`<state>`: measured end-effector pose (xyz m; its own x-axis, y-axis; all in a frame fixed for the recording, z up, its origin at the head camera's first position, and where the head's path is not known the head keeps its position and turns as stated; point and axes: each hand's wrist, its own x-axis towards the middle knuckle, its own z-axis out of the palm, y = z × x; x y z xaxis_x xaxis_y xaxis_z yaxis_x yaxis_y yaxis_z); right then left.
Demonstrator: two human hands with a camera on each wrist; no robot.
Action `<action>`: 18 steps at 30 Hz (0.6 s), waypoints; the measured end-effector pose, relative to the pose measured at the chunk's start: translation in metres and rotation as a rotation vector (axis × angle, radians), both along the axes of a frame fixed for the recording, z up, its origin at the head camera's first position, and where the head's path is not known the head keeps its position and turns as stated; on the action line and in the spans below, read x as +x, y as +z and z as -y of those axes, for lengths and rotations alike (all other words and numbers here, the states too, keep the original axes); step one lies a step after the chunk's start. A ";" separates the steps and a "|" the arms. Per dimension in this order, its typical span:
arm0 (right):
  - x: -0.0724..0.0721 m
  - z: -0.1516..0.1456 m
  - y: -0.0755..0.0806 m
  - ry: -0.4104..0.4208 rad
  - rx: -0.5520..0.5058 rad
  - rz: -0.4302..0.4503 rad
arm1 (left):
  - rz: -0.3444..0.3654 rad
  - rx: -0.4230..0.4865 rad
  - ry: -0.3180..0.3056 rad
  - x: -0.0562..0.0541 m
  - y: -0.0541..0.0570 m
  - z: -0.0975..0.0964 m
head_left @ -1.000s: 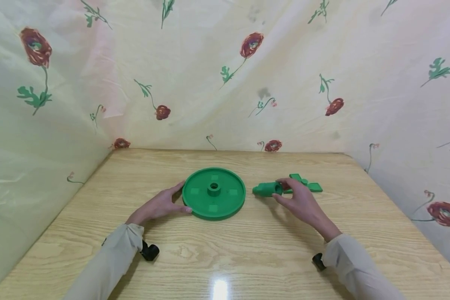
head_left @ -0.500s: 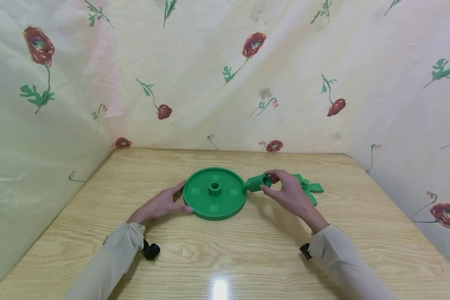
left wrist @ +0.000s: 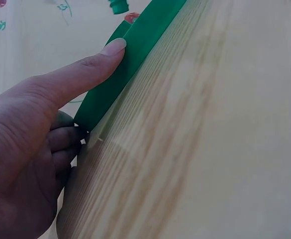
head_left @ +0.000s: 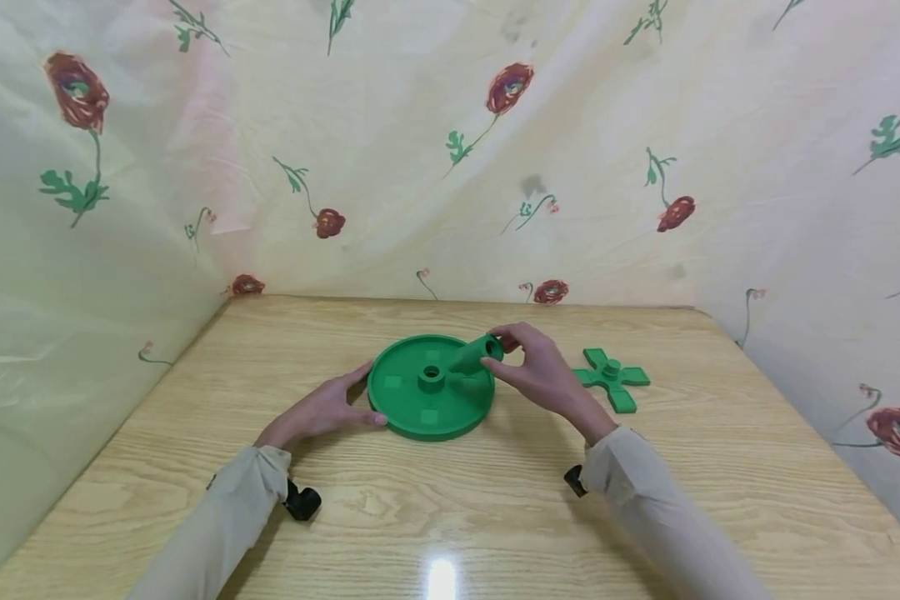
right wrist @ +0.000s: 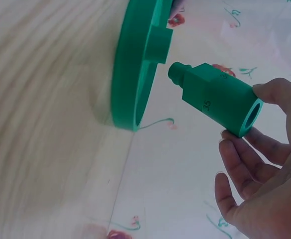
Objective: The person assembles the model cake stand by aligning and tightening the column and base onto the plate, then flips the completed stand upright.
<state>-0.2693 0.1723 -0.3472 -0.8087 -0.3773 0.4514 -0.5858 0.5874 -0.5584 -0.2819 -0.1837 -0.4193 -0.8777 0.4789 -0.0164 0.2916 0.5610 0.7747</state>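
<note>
A round green plate [head_left: 405,408] with a raised rim and a hollow central hub [head_left: 431,382] lies on the wooden table. My left hand [head_left: 333,410] holds the plate at its left side, thumb along the outer wall, fingertips partly hidden behind it. Over the plate's right part, my right hand [head_left: 536,367] pinches a green stepped cylinder [head_left: 471,358] between thumb and fingers near its hollow end. In the right wrist view the cylinder [right wrist: 220,94] bears the number 35, has a flat-sided middle, and its narrow tip points toward the hub. The tip is apart from the hub.
To the right of the plate, a green cross-shaped piece [head_left: 612,379] with a small central knob lies on the table [head_left: 390,517]. A floral cloth [head_left: 390,150] hangs behind the table and along both sides.
My right hand has carried the cylinder leftward and up, from beside the cross-shaped piece to over the plate, tilting it. The left hand has stayed at the plate.
</note>
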 end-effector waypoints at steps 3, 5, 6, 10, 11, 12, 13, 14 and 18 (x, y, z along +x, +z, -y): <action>-0.005 0.009 0.001 0.029 -0.016 -0.018 | -0.002 -0.007 0.001 0.000 0.000 0.001; -0.008 0.015 0.001 0.042 -0.028 -0.021 | -0.003 -0.006 0.000 0.000 0.000 0.001; -0.009 0.018 0.000 0.047 -0.033 -0.021 | -0.003 -0.002 -0.002 0.000 0.000 0.001; -0.012 0.029 -0.001 0.062 -0.046 -0.010 | -0.001 -0.005 0.003 0.000 0.000 0.002; -0.013 0.031 -0.002 0.061 -0.045 -0.008 | 0.001 -0.006 0.006 0.000 0.000 0.002; -0.014 0.033 -0.002 0.060 -0.041 -0.007 | 0.000 -0.006 0.006 0.000 0.000 0.002; -0.015 0.035 -0.003 0.058 -0.037 -0.005 | -0.001 -0.010 0.008 0.000 0.000 0.002; -0.016 0.036 -0.003 0.056 -0.036 -0.003 | -0.001 -0.012 0.008 0.000 0.000 0.002; -0.018 0.042 -0.005 0.041 -0.036 0.003 | 0.005 -0.012 0.012 0.001 0.000 0.002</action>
<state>-0.2877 0.1302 -0.3524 -0.7943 -0.3938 0.4627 -0.6072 0.5427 -0.5804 -0.2810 -0.1859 -0.4189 -0.8831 0.4685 -0.0265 0.2811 0.5735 0.7695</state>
